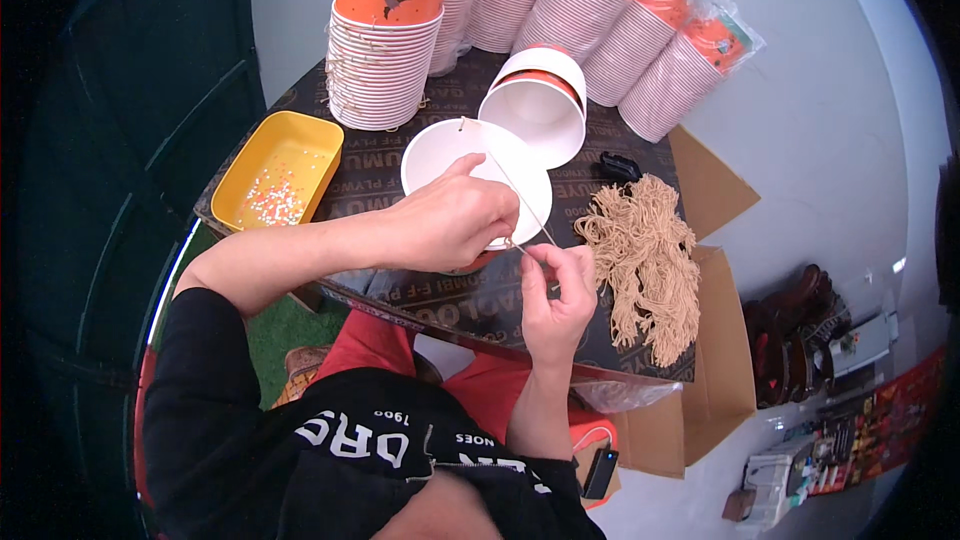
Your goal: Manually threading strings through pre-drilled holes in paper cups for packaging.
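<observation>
A paper bucket (pixel 429 153), white inside with a little orange showing below, stands mouth-up in front of me at the table's near side. A thin beige cord (pixel 512 183) comes from a spot on its far rim and stretches across the mouth toward the near right rim. My left hand (pixel 455 215) reaches over the bucket, its fingers pinched on the cord by the near rim. Just right of it, my right hand (pixel 560 290) pinches the cord between thumb and forefinger. The fingertips of both hands are close together but apart.
Several stacked orange-and-white buckets (pixel 378 70) line the far side. Other buckets (pixel 540 115) lie sideways behind mine. A yellow tray (pixel 328 155) with small beads is left; a beige cord bundle (pixel 645 270) and a black object (pixel 620 167) are right, beside a cardboard box (pixel 722 340).
</observation>
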